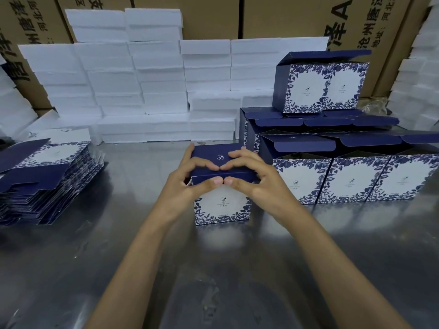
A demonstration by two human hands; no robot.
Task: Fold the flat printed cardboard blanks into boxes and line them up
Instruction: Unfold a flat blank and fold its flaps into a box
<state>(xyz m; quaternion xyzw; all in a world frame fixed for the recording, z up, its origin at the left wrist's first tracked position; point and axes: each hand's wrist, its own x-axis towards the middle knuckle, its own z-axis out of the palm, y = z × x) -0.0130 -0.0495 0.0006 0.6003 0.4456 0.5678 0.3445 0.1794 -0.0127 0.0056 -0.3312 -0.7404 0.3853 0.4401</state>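
Note:
A blue-and-white printed box [222, 208] stands upright on the steel table [118, 269] in the middle. My left hand [190, 179] and my right hand [256, 176] both grip its dark blue lid, fingers on top and thumbs pressing the front edge, thumb tips almost touching. A tall stack of flat printed blanks [45, 179] lies at the left. Folded boxes with open lids [351, 179] stand in a row at the right, with more behind them and one box [320, 87] on top.
White foam blocks [142, 86] are piled along the back of the table. Brown shipping cartons [273, 17] form a wall behind them. More foam stands at the far right edge [418, 79].

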